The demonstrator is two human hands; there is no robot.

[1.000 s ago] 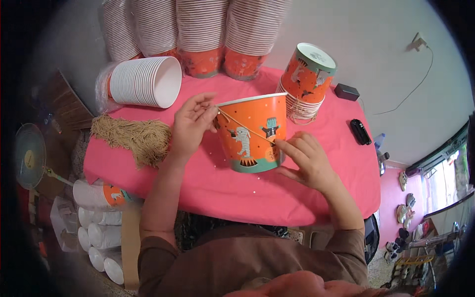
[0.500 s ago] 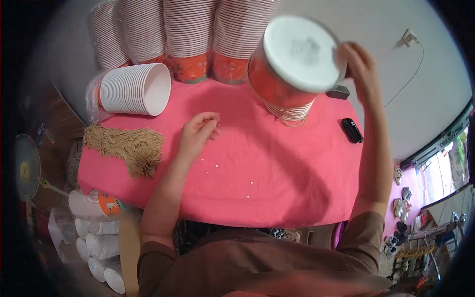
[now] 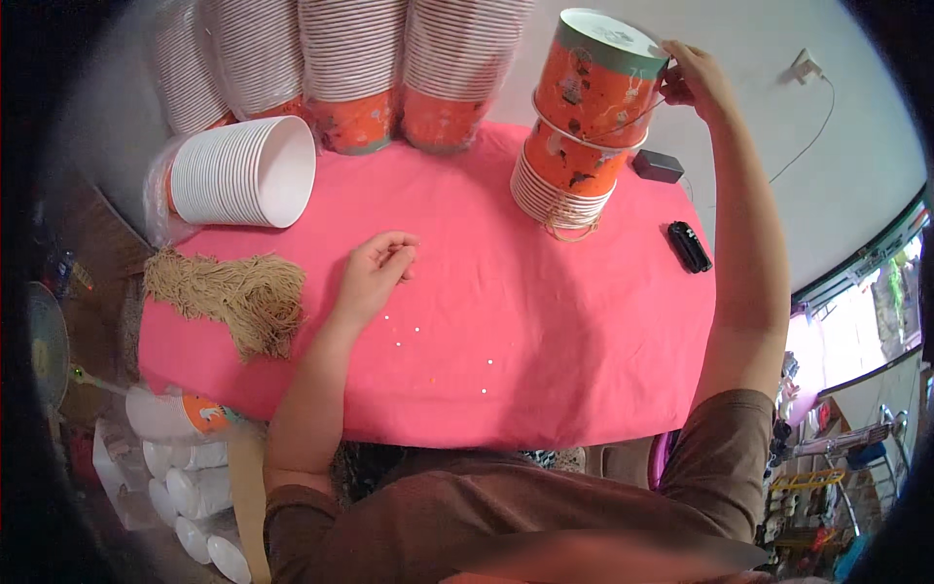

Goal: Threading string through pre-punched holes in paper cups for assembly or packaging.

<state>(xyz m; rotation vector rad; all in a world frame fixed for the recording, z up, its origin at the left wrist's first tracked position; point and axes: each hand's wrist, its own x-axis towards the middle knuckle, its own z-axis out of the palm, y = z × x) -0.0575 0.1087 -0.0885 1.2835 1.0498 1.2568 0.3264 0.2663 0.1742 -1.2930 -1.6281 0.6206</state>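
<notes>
At the far right, an orange paper bucket [image 3: 569, 83] with a green band and pale base stands upside down on a stack of white-rimmed buckets [image 3: 559, 195]. My right hand [image 3: 696, 83] is closed at the upper bucket's side, its fingertips against the base edge. A thin brown cord [image 3: 632, 121] runs across that bucket toward these fingers. Loops of similar cord hang at the lower stack. My left hand [image 3: 377, 268] hovers over the cloth with fingers curled together; whatever they may hold is hidden. Several tiny white pieces [image 3: 417, 329] lie near it.
A pink cloth [image 3: 457, 292] covers the table. On the left lie a bundle of tan cords [image 3: 238, 297] and a sideways stack of white buckets [image 3: 229, 175]. Tall wrapped bucket stacks [image 3: 355, 78] line the back. A black box [image 3: 658, 166] and black object [image 3: 690, 247] sit right.
My right hand has moved up and back with the orange bucket, which now rests on the stack. My left hand stays low over the cloth, its fingers curled in more.
</notes>
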